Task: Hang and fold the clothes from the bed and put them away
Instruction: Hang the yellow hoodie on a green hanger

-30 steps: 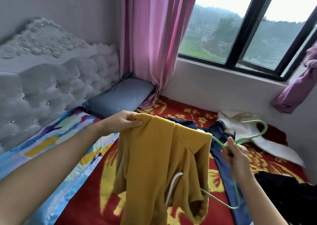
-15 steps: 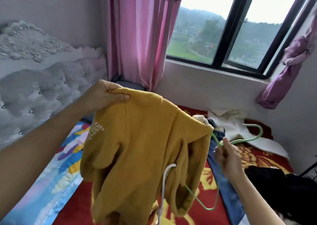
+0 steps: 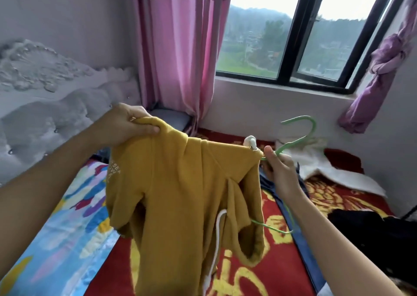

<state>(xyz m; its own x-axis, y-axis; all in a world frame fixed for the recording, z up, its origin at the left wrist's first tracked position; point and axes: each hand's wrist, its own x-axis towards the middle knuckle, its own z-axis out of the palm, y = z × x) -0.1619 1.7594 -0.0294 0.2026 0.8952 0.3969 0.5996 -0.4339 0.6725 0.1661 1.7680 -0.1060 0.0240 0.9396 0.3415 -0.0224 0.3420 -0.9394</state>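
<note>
1. My left hand (image 3: 126, 124) pinches one shoulder of the yellow hoodie (image 3: 180, 194), thumb and fingers curled over the fabric.
2. My right hand (image 3: 279, 167) grips the green hanger (image 3: 300, 135) just below its hook, at the hoodie's other shoulder.
3. The hoodie hangs in the air above the bed (image 3: 266, 266), where jeans (image 3: 304, 246) and a white garment (image 3: 327, 169) lie.
4. I judge this the hanging step. The next move calls for seating the left shoulder over the hanger's arm.
</note>
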